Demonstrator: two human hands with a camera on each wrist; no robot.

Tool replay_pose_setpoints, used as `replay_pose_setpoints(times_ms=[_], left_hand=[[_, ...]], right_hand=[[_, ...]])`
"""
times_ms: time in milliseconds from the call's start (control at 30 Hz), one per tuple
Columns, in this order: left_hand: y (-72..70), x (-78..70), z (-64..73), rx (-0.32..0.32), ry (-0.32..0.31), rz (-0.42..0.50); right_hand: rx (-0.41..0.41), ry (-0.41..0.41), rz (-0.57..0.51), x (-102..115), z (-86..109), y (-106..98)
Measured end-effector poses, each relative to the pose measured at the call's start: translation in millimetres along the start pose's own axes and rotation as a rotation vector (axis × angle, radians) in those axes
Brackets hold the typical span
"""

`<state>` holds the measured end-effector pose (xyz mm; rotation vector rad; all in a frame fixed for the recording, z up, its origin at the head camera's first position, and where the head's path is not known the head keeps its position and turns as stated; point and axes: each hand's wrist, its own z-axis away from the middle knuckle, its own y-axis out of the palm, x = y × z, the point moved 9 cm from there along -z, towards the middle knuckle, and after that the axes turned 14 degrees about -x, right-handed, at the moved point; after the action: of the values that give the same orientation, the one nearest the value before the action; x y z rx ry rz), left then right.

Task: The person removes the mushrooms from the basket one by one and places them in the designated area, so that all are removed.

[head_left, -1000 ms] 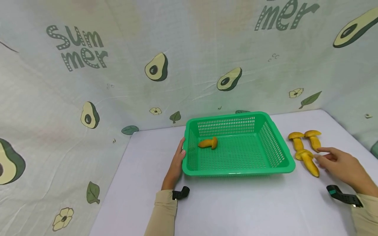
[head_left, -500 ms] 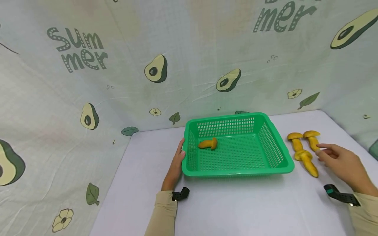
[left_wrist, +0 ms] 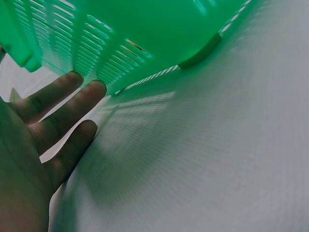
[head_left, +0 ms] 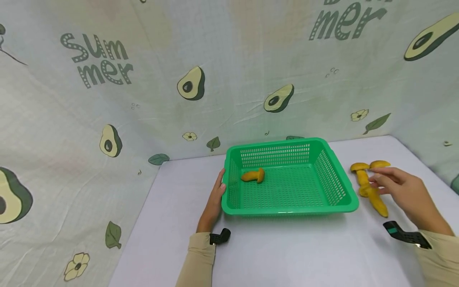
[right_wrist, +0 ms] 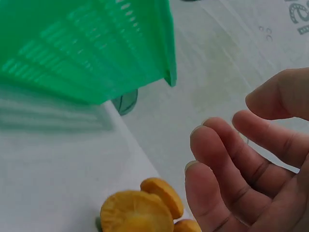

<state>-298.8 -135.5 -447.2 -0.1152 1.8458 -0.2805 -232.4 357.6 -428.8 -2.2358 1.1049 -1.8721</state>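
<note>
A green plastic basket (head_left: pixel 290 208) stands on the white table. My left hand (head_left: pixel 212 203) rests against its left side; in the left wrist view the fingers (left_wrist: pixel 67 113) are straight and spread near the slotted wall. One yellow-orange mushroom (head_left: pixel 253 175) lies inside the basket, toward the left. Right of the basket lie three similar mushrooms: one at the back left (head_left: pixel 361 172), a front one (head_left: pixel 376 201), and one (head_left: pixel 380 164) partly hidden behind my right hand (head_left: pixel 407 191). That hand hovers over them, fingers loosely bent and holding nothing. The right wrist view shows mushroom caps (right_wrist: pixel 137 212) below the fingers.
A pale cloth (head_left: pixel 229 71) printed with avocados hangs behind and around the table (head_left: pixel 279 255). The table's far right corner lies just beyond the mushrooms. Each wrist carries a black strap with a small camera (head_left: pixel 220 236).
My right hand has moved left and slightly up over the mushrooms, covering more of the back right one and part of the front one. The left hand and basket stay in place.
</note>
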Motion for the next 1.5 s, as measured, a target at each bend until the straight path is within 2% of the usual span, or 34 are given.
replay_pose_setpoints(times_ms=[100, 367, 567, 800, 1100, 1367, 1500], left_hand=[[0.5, -1.3, -0.2, 0.002, 0.012, 0.005], [-1.2, 0.5, -0.9, -0.018, 0.017, 0.015], [-0.7, 2.3, -0.8, -0.027, -0.009, 0.036], [0.2, 0.4, 0.7, -0.023, -0.018, 0.027], [0.2, -0.6, -1.0, -0.019, 0.002, 0.010], [-0.6, -0.1, -2.5, -0.016, 0.011, 0.002], [-0.6, 1.2, -2.7, -0.017, -0.001, -0.001]], right_hand=[[0.030, 0.007, -0.068, 6.7, -1.7, 3.5], [0.084, -0.041, -0.039, 24.8, -10.0, 13.3], [0.179, -0.044, -0.045, 40.1, -16.2, 23.8], [0.302, -0.085, 0.048, 71.9, -22.3, 44.9], [0.369, -0.154, 0.034, 108.5, -32.8, 67.4], [0.496, -0.198, 0.058, 121.0, -40.0, 98.5], [0.530, -0.195, 0.060, 126.0, -42.6, 109.3]])
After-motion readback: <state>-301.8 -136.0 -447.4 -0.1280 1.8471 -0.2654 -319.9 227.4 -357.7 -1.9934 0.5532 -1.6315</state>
